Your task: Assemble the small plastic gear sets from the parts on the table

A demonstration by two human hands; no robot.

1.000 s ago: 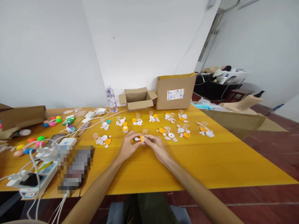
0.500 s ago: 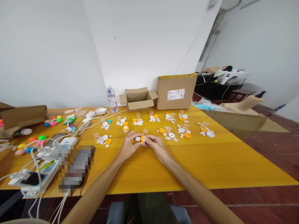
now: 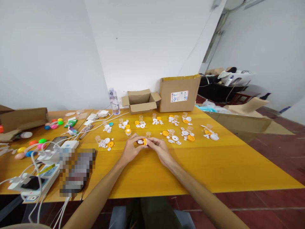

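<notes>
Both hands have a closed, fingertip grip on a small orange-and-white piece [image 3: 145, 142], the left hand [image 3: 129, 151] curled around one end, the right hand [image 3: 162, 152] pinching the other, above the counter [image 3: 202, 168]. Hands and piece look nearly as they did half a second ago, so the same piece is still being handled. Just beyond stands a clear cup [image 3: 148, 134]; orange rings [image 3: 165, 133] and white discs [image 3: 175, 138] lie to the right.

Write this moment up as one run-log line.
left hand: grip on orange-and-white piece | right hand: grip on same piece | just beyond: clear cup | farther back: bottle, open cardboard box
</notes>
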